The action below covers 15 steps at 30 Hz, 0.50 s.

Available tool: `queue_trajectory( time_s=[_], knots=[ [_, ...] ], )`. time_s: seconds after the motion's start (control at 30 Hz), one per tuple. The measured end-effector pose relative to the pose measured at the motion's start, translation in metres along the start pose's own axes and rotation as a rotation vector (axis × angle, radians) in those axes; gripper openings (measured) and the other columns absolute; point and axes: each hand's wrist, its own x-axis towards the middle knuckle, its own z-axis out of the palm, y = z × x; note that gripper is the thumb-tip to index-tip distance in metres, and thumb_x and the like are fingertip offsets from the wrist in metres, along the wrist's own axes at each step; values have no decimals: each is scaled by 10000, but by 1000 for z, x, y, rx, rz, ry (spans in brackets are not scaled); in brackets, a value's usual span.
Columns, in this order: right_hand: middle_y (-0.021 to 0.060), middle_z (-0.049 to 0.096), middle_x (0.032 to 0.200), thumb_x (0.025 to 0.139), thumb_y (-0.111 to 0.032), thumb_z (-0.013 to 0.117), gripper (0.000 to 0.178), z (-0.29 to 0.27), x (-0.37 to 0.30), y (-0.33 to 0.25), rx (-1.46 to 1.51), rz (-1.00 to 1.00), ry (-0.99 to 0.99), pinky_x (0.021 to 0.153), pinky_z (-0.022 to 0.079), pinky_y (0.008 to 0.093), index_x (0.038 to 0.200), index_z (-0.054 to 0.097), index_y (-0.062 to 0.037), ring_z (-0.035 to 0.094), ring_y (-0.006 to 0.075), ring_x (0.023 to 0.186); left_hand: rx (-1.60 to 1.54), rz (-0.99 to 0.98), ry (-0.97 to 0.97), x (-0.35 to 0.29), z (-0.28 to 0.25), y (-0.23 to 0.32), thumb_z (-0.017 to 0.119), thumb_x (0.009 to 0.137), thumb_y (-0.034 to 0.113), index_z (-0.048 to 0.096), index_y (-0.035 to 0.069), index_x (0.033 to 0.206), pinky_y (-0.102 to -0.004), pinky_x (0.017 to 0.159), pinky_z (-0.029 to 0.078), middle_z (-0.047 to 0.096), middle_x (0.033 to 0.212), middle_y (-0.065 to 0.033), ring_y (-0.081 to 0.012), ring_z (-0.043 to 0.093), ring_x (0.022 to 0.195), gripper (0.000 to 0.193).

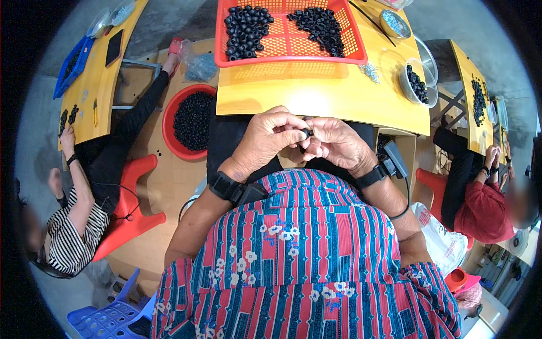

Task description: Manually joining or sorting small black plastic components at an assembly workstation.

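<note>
My left hand (266, 137) and my right hand (343, 144) meet in front of the near edge of the yellow table. Between their fingertips is a small black rounded part (306, 133), pinched from both sides and largely covered by the fingers. Beyond my hands, a red plastic basket (291, 61) stands on the table. Inside it, larger round black parts (247, 29) lie on the left and smaller black ring-like parts (322, 29) on the right.
Right on the table are a clear bowl of black parts (416, 85), a loose pile of tiny clear pieces (370, 72) and a metal bowl (395, 24). A red basin (167, 121) full of black pieces sits on the floor at left. People work at tables on both sides.
</note>
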Motion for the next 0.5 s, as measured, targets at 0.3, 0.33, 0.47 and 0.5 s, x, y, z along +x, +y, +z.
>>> queue_trajectory(
  time_s=[0.3,0.33,0.47,0.5],
  knots=[
    [107,615,967,916,-211,565,342,7,3,1,14,-50,6,792,559,364,1149,518,35,633,175,831,-86,-67,5,-2,5,-9,561,912,81,606,-11,1094,-219,681,515,615,963,-48,-85,601,771,209],
    [99,614,965,918,-210,561,342,4,3,2,29,-63,-9,791,560,364,1156,519,32,633,184,847,-144,-80,21,-2,7,-8,529,936,125,580,-2,1150,-211,677,506,613,1003,-52,-78,591,768,254],
    [84,613,968,925,-211,548,344,0,4,4,64,-75,-47,784,562,360,1173,522,26,633,197,881,-170,-144,-15,-4,4,-4,451,980,240,510,13,1267,-182,661,472,602,1064,-50,-59,557,744,370],
    [84,613,968,925,-211,548,344,2,4,4,65,-75,-47,784,562,360,1173,522,26,633,197,881,-170,-145,-14,-4,4,-3,451,980,240,510,13,1267,-182,661,472,602,1064,-50,-59,557,744,370]
  ],
)
